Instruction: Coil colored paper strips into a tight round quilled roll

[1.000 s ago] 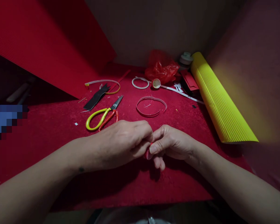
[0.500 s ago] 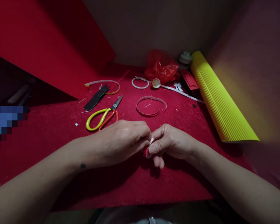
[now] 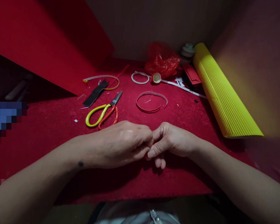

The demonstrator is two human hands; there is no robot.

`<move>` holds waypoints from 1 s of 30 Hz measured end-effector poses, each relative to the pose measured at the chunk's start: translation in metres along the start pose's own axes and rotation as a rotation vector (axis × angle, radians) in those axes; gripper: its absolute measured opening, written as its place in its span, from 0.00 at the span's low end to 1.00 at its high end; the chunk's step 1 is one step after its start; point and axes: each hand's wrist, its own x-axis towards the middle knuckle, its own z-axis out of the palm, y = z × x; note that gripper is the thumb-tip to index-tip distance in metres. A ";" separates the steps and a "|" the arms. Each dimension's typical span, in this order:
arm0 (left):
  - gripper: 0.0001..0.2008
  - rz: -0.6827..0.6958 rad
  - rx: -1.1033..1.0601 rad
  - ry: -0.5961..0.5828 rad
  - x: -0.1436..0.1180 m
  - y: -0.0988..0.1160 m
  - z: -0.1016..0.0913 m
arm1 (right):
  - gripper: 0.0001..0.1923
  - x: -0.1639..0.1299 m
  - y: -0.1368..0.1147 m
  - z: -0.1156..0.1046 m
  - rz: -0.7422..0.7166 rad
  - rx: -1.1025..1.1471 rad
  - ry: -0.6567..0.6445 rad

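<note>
My left hand (image 3: 127,141) and my right hand (image 3: 171,140) meet low over the red cloth. Both are closed on a small piece of red corrugated paper (image 3: 147,157), which looks curled. Fingers cover most of it, leaving only a sliver beside my right thumb. Just beyond the left hand lie scissors (image 3: 104,115) with one yellow and one red handle, blades pointing away and partly apart. A loop of red corrugated paper strip (image 3: 151,111) rests on the cloth farther off, ahead of where the hands meet.
A yellow corrugated sheet (image 3: 226,99) lies rolled at the right; a red corrugated sheet (image 3: 49,46) slants at the left. Behind are a red plastic bag (image 3: 163,63), white tape ring (image 3: 140,78), round cap (image 3: 156,78) and bottle (image 3: 188,50). A black strip (image 3: 94,94) and yellow strip (image 3: 112,88) lie near the scissors.
The white bit seen between my fingertips is now hidden, and less of the red paper shows. The fingers have drawn closer together. The whole view has shifted slightly.
</note>
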 end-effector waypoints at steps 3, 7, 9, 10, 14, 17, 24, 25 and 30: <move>0.05 -0.001 -0.038 0.006 0.000 0.001 -0.005 | 0.06 -0.001 -0.001 -0.001 -0.010 0.006 0.014; 0.05 -0.063 -0.014 0.023 0.000 0.000 -0.011 | 0.05 -0.001 -0.002 -0.001 -0.028 0.001 0.040; 0.05 -0.065 0.000 0.033 0.000 -0.001 -0.011 | 0.05 -0.001 -0.002 -0.001 -0.032 -0.002 0.044; 0.05 -0.059 -0.002 0.037 0.000 -0.001 -0.010 | 0.05 -0.001 -0.002 -0.001 -0.032 -0.004 0.045; 0.05 -0.036 -0.005 0.046 0.001 -0.005 -0.004 | 0.07 0.000 -0.003 0.000 -0.036 -0.004 0.047; 0.06 -0.033 0.020 0.056 0.001 -0.007 0.001 | 0.08 0.000 -0.003 0.000 -0.028 -0.004 0.052; 0.10 -0.046 0.085 -0.029 -0.001 -0.004 0.003 | 0.06 -0.001 -0.003 0.002 -0.003 -0.014 0.060; 0.10 -0.038 0.096 -0.039 -0.002 -0.003 0.002 | 0.05 -0.001 -0.003 0.002 0.001 -0.017 0.061; 0.08 -0.004 0.074 -0.035 -0.003 0.002 0.000 | 0.05 -0.001 -0.002 0.001 -0.001 -0.008 0.038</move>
